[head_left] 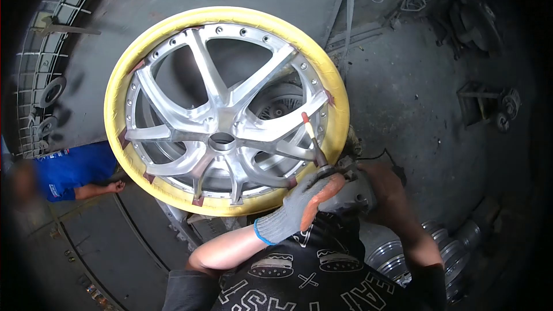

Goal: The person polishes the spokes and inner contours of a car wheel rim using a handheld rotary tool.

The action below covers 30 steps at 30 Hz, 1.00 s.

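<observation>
A silver multi-spoke car wheel (222, 112) lies tilted in front of me, its outer lip wrapped in yellow tape (118, 80). Small dark red patches mark several spoke ends. My left hand (314, 198), in a grey and orange glove with a blue cuff, is closed around the front of a die grinder (351, 196). The tool's thin shaft carries a pale and red tip (307, 124), which lies over a right-hand spoke; contact cannot be made out. At the grinder's rear is my right hand (383, 187), dim and blurred, closed on the body with its fingers partly hidden.
At the left is another person in a blue shirt (75, 170), one hand near the wheel. A metal rack (34, 75) stands behind. More silver wheels (391, 259) are low at the right; a small wheeled stand (481, 106) is farther off.
</observation>
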Tool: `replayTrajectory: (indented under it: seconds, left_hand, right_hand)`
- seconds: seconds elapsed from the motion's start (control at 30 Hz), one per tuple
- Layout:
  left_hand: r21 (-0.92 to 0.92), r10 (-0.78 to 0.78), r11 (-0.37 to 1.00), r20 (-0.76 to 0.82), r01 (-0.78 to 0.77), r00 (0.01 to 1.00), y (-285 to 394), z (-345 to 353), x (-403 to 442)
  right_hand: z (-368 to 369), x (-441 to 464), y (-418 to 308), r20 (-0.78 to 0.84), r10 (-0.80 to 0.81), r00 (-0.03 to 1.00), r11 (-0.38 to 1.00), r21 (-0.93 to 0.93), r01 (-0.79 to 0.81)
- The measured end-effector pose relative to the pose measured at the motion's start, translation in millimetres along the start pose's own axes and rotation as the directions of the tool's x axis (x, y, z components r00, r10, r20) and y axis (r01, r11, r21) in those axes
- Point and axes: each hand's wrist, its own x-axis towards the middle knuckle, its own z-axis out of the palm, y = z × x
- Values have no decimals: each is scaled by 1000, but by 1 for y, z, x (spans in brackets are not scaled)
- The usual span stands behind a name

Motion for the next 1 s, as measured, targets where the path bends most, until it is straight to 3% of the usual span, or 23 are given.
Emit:
replayTrajectory:
  seconds: [0.03, 0.07, 0.1, 0.13, 0.17, 0.23, 0.27, 0.33, 0.37, 0.4, 0.43, 0.47, 0.53, 0.57, 0.63, 0.73, 0.77, 0.83, 1.0]
  left_hand:
    - [-171, -83, 982, -7, 81, 997, -5, -4, -8]
    - [-455, -125, 879, 66, 142, 990, -15, -7, -15]
    - [-746, -165, 621, 174, 239, 971, -35, -11, -21]
    - [-932, -11, 126, 341, 340, 940, -64, -15, -21]
    - [-876, 152, -165, 432, 454, 889, -80, -18, -23]
    - [-967, 143, -87, 224, 238, 964, -22, -9, -34]
    - [-889, 6, 442, 134, 118, 991, -11, -18, -48]
    - [-526, -61, 849, -15, 44, 998, 16, -26, -57]
    - [-339, -137, 933, -26, 120, 990, 34, -26, -55]
    - [-139, -207, 970, -52, 199, 977, 42, -26, -53]
    - [-138, -205, 971, -47, 197, 978, 6, -34, -59]
    - [-259, -282, 929, -29, 265, 959, -60, -48, -70]
    - [-382, -350, 864, 12, 327, 937, -82, -46, -54]
    - [-545, 11, 836, 141, 68, 990, -51, -35, -22]
    - [-709, 385, 690, 185, -148, 904, -40, -20, 3]
    - [-171, 262, 951, -5, -259, 965, -72, -6, 17]
    - [32, 243, 970, -84, -241, 966, -75, -2, 21]
    - [233, 237, 953, -168, -195, 957, -81, 0, 24]
    - [337, 127, 932, 39, -133, 991, -4, 2, 45]
  right_hand:
    - [3, 1, -7, 4, -14, 1000, 1000, 4, 13]
    - [7, 0, -12, 2, -15, 1000, 1000, 3, 15]
    - [11, -1, -18, 20, -6, 1000, 1000, 6, 6]
    - [16, -1, -23, 36, 2, 999, 1000, 9, -3]
    - [21, -1, -30, 34, 2, 999, 1000, 9, -2]
    - [32, 1, -41, 32, -11, 999, 1000, 24, 10]
    - [38, 1, -45, 30, -12, 999, 1000, 24, 11]
    - [47, 2, -48, -1, -31, 1000, 999, 13, 31]
    - [47, 2, -49, -5, -29, 1000, 1000, 11, 29]
    - [46, 2, -49, 1, -21, 1000, 1000, 6, 21]
    - [44, 3, -49, 5, -11, 1000, 1000, -2, 11]
    - [41, 2, -48, 2, -5, 1000, 1000, -6, 5]
    - [30, 0, -44, -40, 27, 999, 999, -34, -28]
    - [24, -1, -40, -37, 31, 999, 999, -42, -33]
    - [13, 0, -27, -66, 76, 995, 996, -45, -79]
    - [-4, 4, -12, -119, 40, 992, 996, -70, -49]
    - [-8, 3, -5, -116, 40, 992, 996, -69, -48]
    - [-13, 0, 8, -54, 89, 995, 986, -134, -96]
    - [-22, 8, 11, -24, 87, 996, 988, -127, -89]
